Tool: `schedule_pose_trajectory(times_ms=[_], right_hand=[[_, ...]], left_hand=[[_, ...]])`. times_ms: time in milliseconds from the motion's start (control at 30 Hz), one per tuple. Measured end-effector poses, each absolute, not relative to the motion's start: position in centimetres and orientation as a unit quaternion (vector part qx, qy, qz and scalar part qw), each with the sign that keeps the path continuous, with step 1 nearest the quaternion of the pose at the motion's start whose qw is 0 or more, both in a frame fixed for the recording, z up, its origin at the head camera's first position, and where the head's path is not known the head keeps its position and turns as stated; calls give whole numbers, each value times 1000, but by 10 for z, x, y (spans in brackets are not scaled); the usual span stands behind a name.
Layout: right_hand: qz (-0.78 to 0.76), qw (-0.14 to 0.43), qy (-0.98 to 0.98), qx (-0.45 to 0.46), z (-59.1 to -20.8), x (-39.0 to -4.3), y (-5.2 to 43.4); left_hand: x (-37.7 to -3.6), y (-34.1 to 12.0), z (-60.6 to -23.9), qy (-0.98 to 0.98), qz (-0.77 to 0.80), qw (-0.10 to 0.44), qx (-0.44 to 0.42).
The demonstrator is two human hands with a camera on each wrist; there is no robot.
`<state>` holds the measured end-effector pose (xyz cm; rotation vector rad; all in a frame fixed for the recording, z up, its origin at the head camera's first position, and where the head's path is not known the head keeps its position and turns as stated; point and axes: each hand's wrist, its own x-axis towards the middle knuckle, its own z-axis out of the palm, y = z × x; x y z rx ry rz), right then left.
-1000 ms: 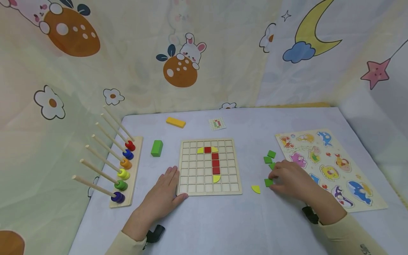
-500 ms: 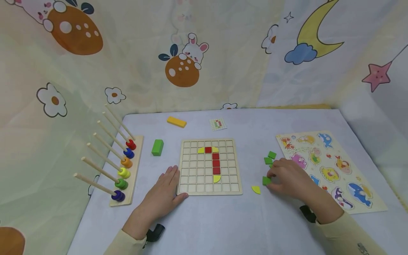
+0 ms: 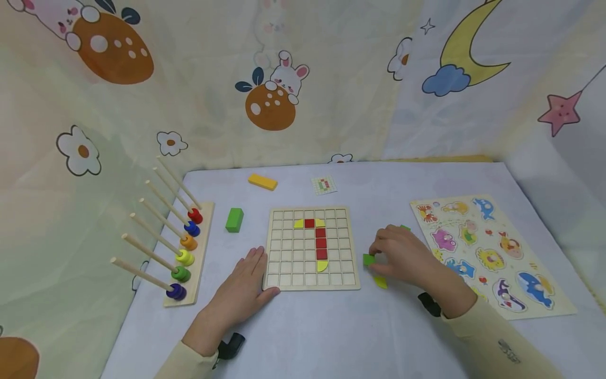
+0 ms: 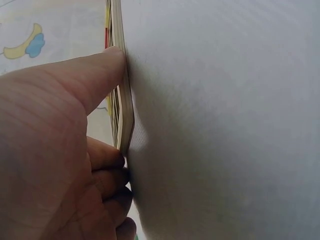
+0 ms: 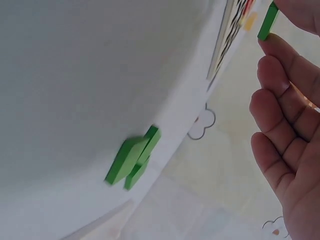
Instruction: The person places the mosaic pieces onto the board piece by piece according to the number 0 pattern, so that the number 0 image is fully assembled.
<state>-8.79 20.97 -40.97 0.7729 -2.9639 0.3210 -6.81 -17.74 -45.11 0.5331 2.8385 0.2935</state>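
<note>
Right hand (image 3: 402,255) nearer board (image 3: 311,247), pinching green tile (image 3: 369,259)

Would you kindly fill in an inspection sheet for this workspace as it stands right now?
Surface: pale table.
Job's things: grid board with red and yellow tiles; green tile off the board.
Clutter: yellow tile, peg rack, green block, yellow block, pattern card, animal puzzle.
Grippers: left hand rests at the board's corner; right hand pinches the green tile.
Cables: nothing seen.
Surroundings: cartoon-print curtains.
</note>
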Motion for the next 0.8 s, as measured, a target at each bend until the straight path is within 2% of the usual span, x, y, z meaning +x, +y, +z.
schedule_pose_trajectory(times_ms=[800], right_hand=[[110, 20, -954, 279, -397, -104, 156]], left_hand=[[-68, -179, -454, 971, 101, 119, 183]])
